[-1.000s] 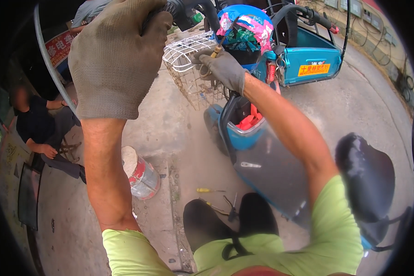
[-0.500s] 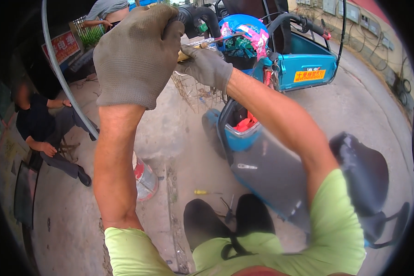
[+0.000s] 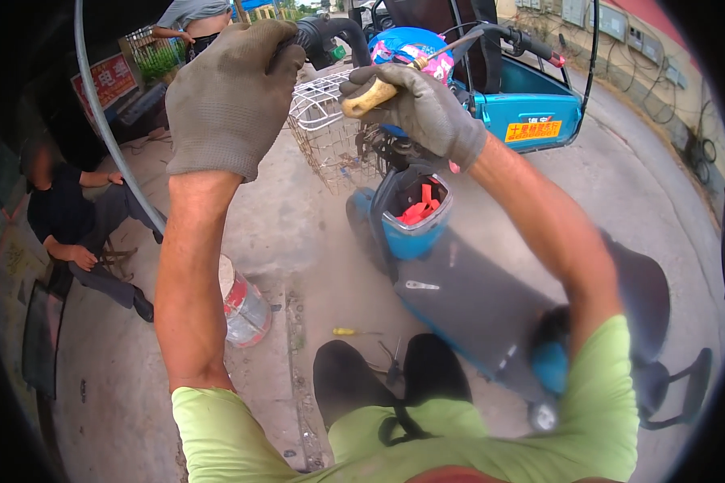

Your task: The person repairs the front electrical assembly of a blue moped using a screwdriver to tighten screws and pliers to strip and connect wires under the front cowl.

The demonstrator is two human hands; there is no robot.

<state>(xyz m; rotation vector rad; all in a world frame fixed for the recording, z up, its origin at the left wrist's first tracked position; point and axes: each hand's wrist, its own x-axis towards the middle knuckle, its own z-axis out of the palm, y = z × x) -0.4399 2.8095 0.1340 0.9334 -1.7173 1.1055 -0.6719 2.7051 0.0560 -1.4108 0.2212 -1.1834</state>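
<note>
My left hand (image 3: pixel 225 105), in a grey-brown knit glove, is closed on the black handlebar end (image 3: pixel 314 36) at the top middle; what its fingertips touch is hidden. My right hand (image 3: pixel 431 113), gloved in grey, grips the pale wooden handle (image 3: pixel 366 102) of a tool whose thin metal shaft (image 3: pixel 447 50) points up and right. Behind that hand are a blue helmet (image 3: pixel 403 40) with pink patterning and a white wire basket (image 3: pixel 318 101). Below, a blue-and-black scooter (image 3: pixel 475 306) has red stuff (image 3: pixel 419 209) in its front pocket.
A person (image 3: pixel 80 217) sits at left; another (image 3: pixel 185 24) stands behind. A teal cargo three-wheeler (image 3: pixel 556 109) is at back right. A dented drum (image 3: pixel 246 314) stands near my left forearm. Tools (image 3: pixel 346 332) lie by my legs. A detached-looking seat (image 3: pixel 636 274) is at right.
My right hand first moved left beside my left hand, then back right, turning so the wooden handle shows in its palm. My left hand shifted slightly right, still closed at the handlebar.
</note>
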